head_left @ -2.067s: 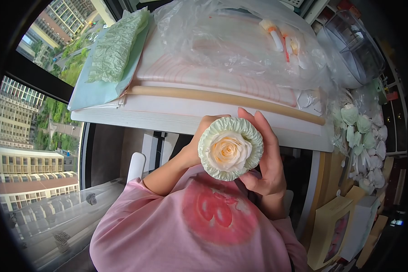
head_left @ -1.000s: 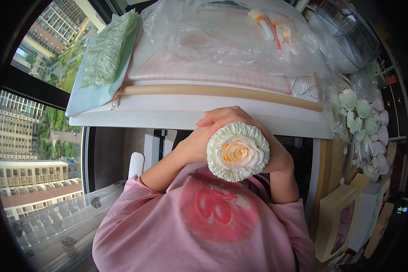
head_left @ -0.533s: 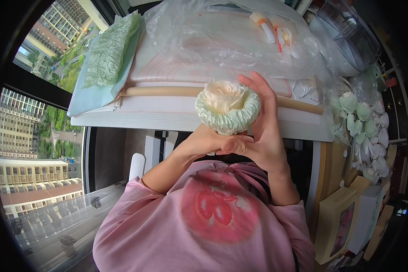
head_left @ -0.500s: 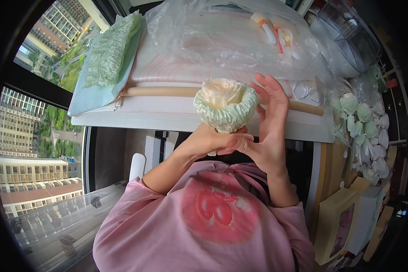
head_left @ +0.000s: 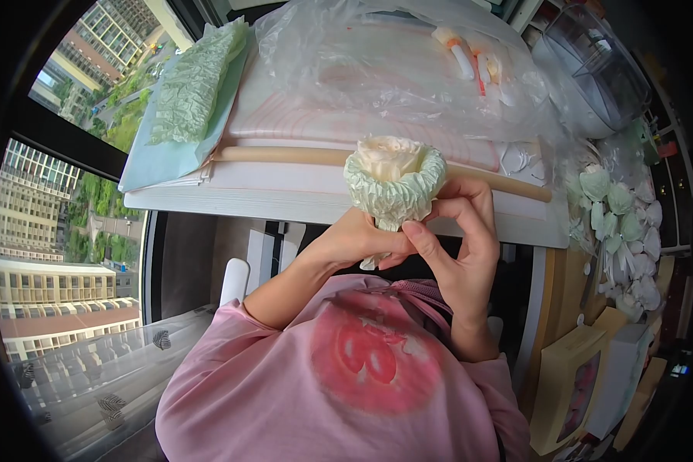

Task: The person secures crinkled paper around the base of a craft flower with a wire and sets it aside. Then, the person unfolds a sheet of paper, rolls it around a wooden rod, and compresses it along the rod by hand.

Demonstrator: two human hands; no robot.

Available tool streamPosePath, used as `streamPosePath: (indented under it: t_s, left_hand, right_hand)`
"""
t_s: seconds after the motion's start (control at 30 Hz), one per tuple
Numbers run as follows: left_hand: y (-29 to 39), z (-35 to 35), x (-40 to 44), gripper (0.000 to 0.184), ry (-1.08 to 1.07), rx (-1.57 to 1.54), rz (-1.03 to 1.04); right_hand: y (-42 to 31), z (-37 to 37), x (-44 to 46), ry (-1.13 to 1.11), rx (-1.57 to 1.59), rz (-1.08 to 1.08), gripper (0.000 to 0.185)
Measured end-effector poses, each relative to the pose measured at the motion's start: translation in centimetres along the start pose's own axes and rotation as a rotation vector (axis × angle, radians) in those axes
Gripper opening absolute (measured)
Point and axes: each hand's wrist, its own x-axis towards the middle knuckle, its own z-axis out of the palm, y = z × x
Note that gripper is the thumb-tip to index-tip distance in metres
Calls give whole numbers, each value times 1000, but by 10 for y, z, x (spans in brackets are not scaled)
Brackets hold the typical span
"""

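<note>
A crepe paper flower (head_left: 396,187) stands upright before my chest, with ruffled cream petals inside a pale green outer layer. My left hand (head_left: 364,237) is wrapped round its narrow base, and a twisted paper end pokes out below the fist. On the flower's lower right side, my right hand (head_left: 467,239) has thumb and bent fingers closed on the green paper. Part of the right fingers is hidden behind the flower.
Behind the flower, a wooden rod (head_left: 285,155) lies along the white table (head_left: 246,199). Crinkled green paper (head_left: 196,88) rests on blue sheets at left. Clear plastic sheeting (head_left: 346,61) covers the back. Several pale paper buds (head_left: 620,199) and a windowed box (head_left: 570,385) are at right.
My right hand has gone from spread, raised fingers to a grip low on the flower's side. The flower has shifted slightly right in view.
</note>
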Motion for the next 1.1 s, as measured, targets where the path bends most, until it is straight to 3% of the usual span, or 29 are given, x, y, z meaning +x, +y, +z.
streamPosePath:
  t_s: [0.23,0.3,0.5,0.57,0.6,0.63,0.67,0.7,0.77,0.8,0.83,0.87,0.9,1.0,1.1]
  left_hand:
    - [2,2,2,23,-2,18,13]
    - [6,4,1,22,22,157,-6]
    - [1,2,-1,25,63,31,21]
    - [-8,-9,-5,34,76,174,18]
    - [-9,-12,-6,39,86,244,15]
    - [-11,-14,-8,43,95,314,12]
    - [-12,-14,-8,43,5,344,255]
    - [-16,-16,-10,42,-35,330,315]
    - [-23,-19,-14,42,-122,295,434]
    - [-22,-18,-16,49,-119,210,234]
    - [-25,-19,-16,50,-110,187,165]
    - [-29,-21,-17,51,-100,163,96]
    - [-32,-23,-17,52,-87,138,27]
    - [-43,-28,-14,46,-107,592,179]
    - [-39,-26,-18,38,-128,650,194]
  right_hand:
    - [1,2,-1,38,70,33,15]
    - [-1,4,-1,49,76,28,15]
    - [5,8,-2,43,29,5,21]
    - [16,13,-5,78,177,-14,40]
    - [14,13,-5,35,313,36,62]
    - [14,10,-4,32,314,37,62]
    - [15,5,-3,-156,392,68,72]
    - [15,2,-2,-342,468,100,83]
    - [17,4,8,-394,449,105,81]
    - [17,-1,15,-522,293,-9,73]
    - [16,-4,19,-648,134,-121,66]
    - [12,-4,21,-669,154,-97,55]
    - [12,-4,21,-669,154,-92,55]
    - [13,0,20,-683,245,-132,53]
    - [16,3,18,-645,379,-162,48]
